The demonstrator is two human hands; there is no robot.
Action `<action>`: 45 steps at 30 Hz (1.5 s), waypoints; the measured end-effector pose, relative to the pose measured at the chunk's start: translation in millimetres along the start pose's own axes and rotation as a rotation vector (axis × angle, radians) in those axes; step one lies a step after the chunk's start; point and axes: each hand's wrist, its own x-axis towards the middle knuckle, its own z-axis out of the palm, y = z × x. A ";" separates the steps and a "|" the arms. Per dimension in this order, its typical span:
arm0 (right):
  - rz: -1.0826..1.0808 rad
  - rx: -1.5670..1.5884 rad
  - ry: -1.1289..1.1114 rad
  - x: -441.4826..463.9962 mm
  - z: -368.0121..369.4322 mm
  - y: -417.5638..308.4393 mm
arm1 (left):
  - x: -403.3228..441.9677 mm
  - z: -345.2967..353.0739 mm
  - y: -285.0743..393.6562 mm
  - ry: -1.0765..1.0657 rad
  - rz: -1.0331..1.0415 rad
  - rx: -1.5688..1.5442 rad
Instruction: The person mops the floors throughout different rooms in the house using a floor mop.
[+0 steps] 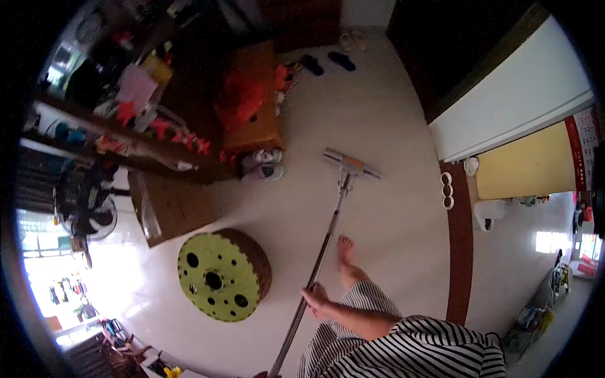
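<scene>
A long metal mop pole (324,242) slants from the bottom edge up to a flat mop head (351,164), which rests on the pale tiled floor. One hand (314,297), at the end of the bare forearm, is wrapped round the middle of the pole; it looks like my right hand. Low at the bottom edge, a small dark part of my left hand (261,375) shows at the pole's lower end, its fingers mostly cut off. My bare foot (346,250) is on the floor right of the pole.
A round green cat-scratcher-like drum (220,277) stands left of the pole. Beyond it are a cardboard box (173,208), shoes (263,167), an orange bench (255,132) and dark slippers (340,61). Three small bowls (447,190) sit by the doorway's brown strip (460,271) at right.
</scene>
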 end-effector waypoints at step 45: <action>0.135 0.225 0.160 299.4 -270.9 -273.2 | 235.4 167.2 438.0 -0.427 0.302 -0.269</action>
